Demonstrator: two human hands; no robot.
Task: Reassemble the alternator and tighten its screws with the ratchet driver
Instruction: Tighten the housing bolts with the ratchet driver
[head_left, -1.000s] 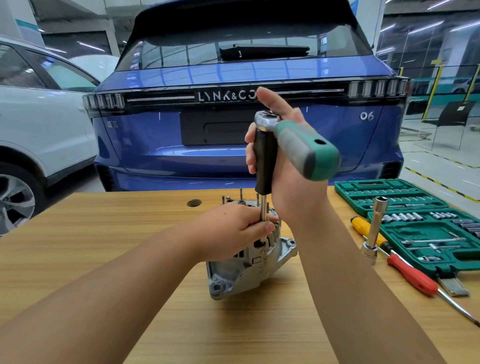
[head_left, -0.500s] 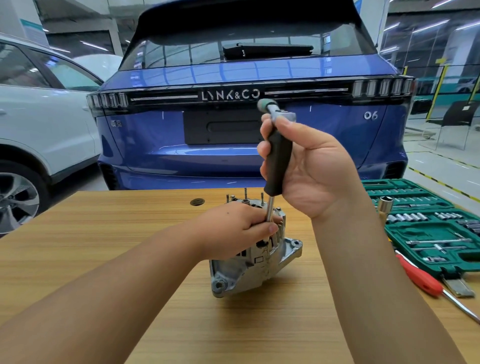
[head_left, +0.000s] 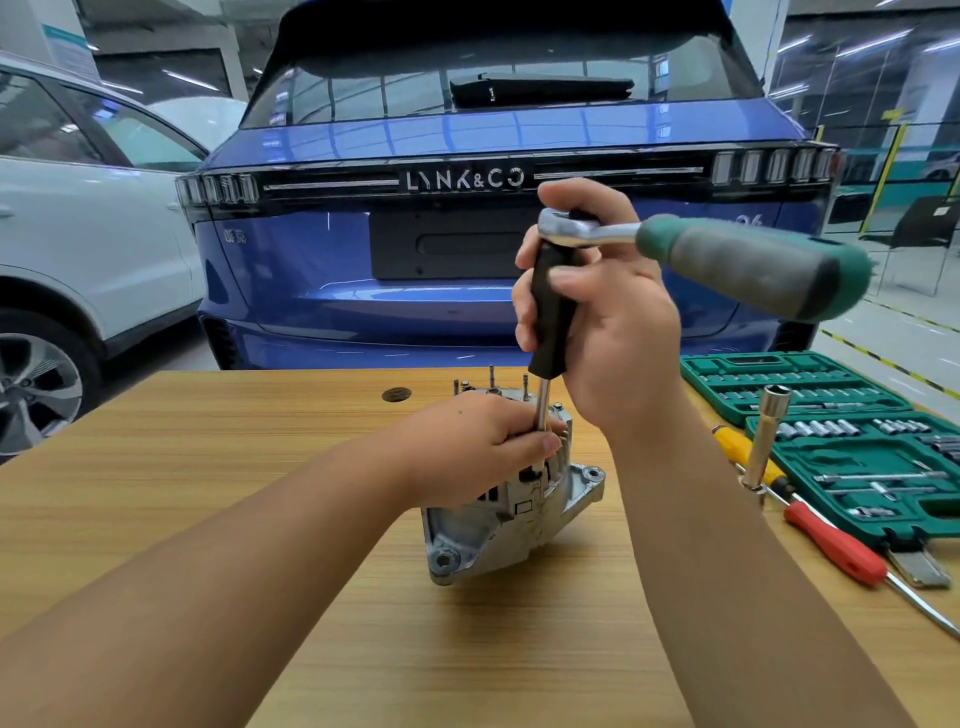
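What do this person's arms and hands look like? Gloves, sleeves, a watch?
Both forearms are bare up to the frame edge: no sleeves show. The left hand and right hand wear no gloves, and no watch, ring or bracelet is visible. Nails look short and unpainted.

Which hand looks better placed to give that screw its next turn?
The right hand, probably. It already grips the ratchet driver by its black upright handle, with the green lever sticking out to the right. The left hand pinches the steel shaft low down, resting on the alternator and steadying it.
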